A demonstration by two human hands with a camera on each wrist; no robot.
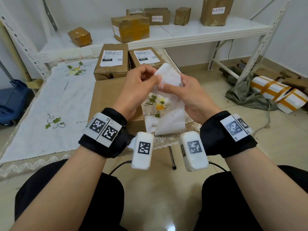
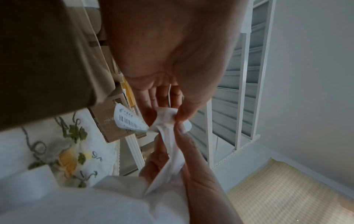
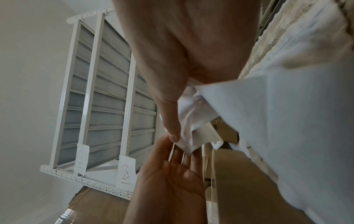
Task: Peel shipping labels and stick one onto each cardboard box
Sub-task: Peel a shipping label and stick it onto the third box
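Both hands hold a white label sheet up over a plain large cardboard box. My left hand pinches the sheet's top corner between thumb and fingers. My right hand pinches the same sheet just below it. In the left wrist view a printed label with a barcode curls away from the paper beside my left hand, and my right hand grips the backing. The right wrist view shows my right hand with its thumb on the paper and my left hand beneath. Two labelled boxes stand behind.
A long strip of white backing paper hangs onto the embroidered tablecloth. A white metal shelf behind carries several more taped boxes. Wrapped white parcels and a grey cloth lie on the floor at the right.
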